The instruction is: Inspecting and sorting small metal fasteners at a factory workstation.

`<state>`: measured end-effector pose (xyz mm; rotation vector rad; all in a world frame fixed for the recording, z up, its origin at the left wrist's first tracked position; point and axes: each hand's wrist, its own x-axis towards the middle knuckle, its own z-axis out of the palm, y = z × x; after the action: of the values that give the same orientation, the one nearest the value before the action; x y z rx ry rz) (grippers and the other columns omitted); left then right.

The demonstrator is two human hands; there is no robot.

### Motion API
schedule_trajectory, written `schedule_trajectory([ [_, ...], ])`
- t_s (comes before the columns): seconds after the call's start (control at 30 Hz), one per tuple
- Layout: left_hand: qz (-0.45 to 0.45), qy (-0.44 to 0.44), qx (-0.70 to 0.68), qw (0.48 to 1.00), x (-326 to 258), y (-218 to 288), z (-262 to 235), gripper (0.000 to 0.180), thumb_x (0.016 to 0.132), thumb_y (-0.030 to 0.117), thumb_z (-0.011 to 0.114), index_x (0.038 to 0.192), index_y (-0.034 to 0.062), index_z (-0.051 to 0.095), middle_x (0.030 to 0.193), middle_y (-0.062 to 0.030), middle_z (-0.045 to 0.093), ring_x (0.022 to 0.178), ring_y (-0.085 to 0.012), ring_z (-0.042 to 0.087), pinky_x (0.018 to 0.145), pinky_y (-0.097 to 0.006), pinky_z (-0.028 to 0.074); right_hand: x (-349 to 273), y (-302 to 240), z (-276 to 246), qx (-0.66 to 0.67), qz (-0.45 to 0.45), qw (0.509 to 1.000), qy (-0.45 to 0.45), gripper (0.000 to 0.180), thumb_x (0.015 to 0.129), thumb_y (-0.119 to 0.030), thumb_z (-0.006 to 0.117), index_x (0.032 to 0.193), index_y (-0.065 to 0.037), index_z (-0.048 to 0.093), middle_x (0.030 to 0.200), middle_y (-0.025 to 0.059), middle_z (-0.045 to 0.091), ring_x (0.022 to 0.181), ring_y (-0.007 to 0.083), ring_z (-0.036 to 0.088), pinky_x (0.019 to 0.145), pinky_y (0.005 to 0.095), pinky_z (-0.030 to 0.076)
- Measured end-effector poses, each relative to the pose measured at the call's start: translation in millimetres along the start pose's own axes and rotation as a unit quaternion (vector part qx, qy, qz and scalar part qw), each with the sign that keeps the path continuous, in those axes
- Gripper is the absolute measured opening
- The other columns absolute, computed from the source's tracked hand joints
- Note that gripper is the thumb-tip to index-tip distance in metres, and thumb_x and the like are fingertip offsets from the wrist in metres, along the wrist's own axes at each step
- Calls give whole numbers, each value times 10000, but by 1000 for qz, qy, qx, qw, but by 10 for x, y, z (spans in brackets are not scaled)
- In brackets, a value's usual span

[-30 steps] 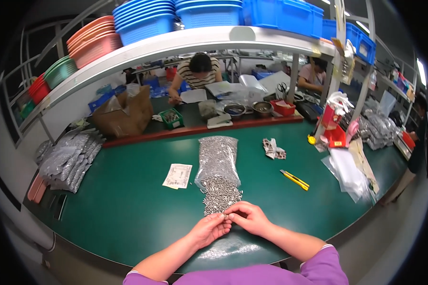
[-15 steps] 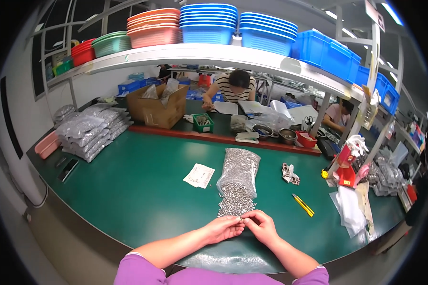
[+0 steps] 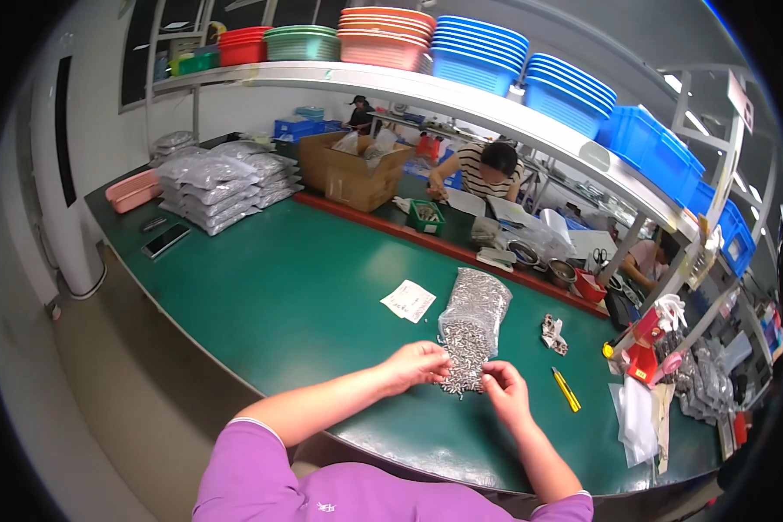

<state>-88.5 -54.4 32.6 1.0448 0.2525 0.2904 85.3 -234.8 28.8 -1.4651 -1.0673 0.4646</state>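
A clear plastic bag [image 3: 478,300] full of small silvery metal pieces lies on the green table, its near end spilling a pile [image 3: 466,352] of them. At the left edge of this pile is my left hand [image 3: 418,364], thumb and fingers pinched together. My right hand [image 3: 506,391] stays at the pile's right side, its fingertips also pressed together. Anything between the fingers of either hand is too small to make out. Beyond my left hand lies a white paper slip [image 3: 409,301]. To the right of my right hand is a yellow utility knife [image 3: 566,390].
Filled plastic bags [image 3: 213,187] are stacked at the far left, near a phone [image 3: 165,240] and a pink tray [image 3: 134,190]. A cardboard box [image 3: 357,178] stands behind the table's red edge. Overhead runs a shelf of blue bins [image 3: 478,56]. A co-worker [image 3: 491,170] sits opposite.
My hands, close together before at the pile's near edge, have moved apart to its two sides. The view has turned left, so the table and shelf appear shifted right and tilted.
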Motion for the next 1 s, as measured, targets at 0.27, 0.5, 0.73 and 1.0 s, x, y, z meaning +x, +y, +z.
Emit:
schedule_trajectory([
  [0.27,214,276,289,891,-985,450,-1422,155,883,141,709,893,32,600,836,-68,675,730,-134,653,668,-284,546,715,-754,480,-109,-66,983,-129,274,924,-18,629,1195,-27,591,1037,30,652,967,107,624,865,267,511],
  [0.5,227,472,412,746,-1742,526,-2155,149,824,95,724,869,33,596,784,-45,640,715,-131,616,678,-300,522,1674,-1561,1430,-121,-215,953,-173,322,887,-78,657,1203,-46,609,1044,69,677,981,147,647,897,301,520],
  [0.73,282,471,375,747,-1830,463,-2137,75,870,66,676,938,50,704,892,-56,629,706,-124,606,665,-270,516,2847,-2246,2154,-232,-310,919,-72,402,816,-183,684,1189,-44,628,1069,123,682,1011,225,658,903,342,519],
  [1.0,245,448,320,798,-1850,446,-2061,100,872,37,692,954,23,637,830,-5,646,754,-71,600,699,-230,511,4269,-2893,2265,-30,-236,970,54,764,780,-250,765,1440,-37,443,1411,188,503,1276,291,515,1030,406,457],
])
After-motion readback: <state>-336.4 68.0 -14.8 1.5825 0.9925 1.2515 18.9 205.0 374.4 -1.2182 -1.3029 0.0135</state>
